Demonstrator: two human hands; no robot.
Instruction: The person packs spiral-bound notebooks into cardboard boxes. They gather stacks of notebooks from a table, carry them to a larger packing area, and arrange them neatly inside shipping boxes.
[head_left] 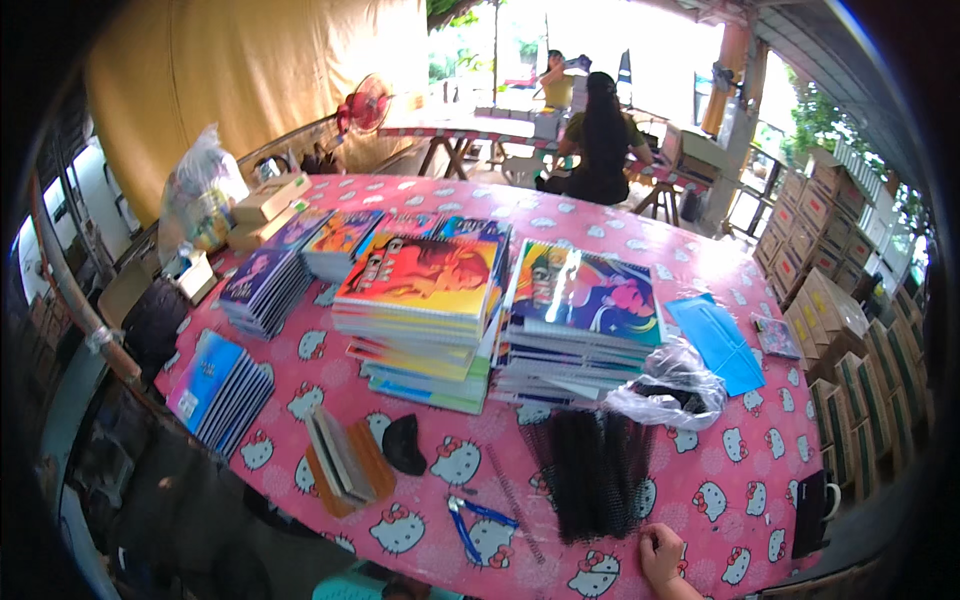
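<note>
My right hand [660,556] rests on the pink tablecloth near its front edge, fingers curled into a fist, with nothing showing in it. Just left of it lies a bunch of black spiral binding coils [580,475]. A single loose coil [515,505] lies apart from the bunch, beside blue-handled pliers [468,522]. Behind these stand a tall stack of spiral notebooks [420,285] with red and yellow covers and another stack [585,290] with a dark, multicoloured cover. A crumpled clear plastic bag [690,390] touches the right stack. My left hand is out of view.
Smaller notebook piles [262,285] and a leaning blue row [222,390] fill the left side. Wooden blocks [345,460] and a black curved object [403,445] lie in front. Blue sheets [720,345] lie right. Boxes [825,310] stand beyond; two people [600,140] are farther back.
</note>
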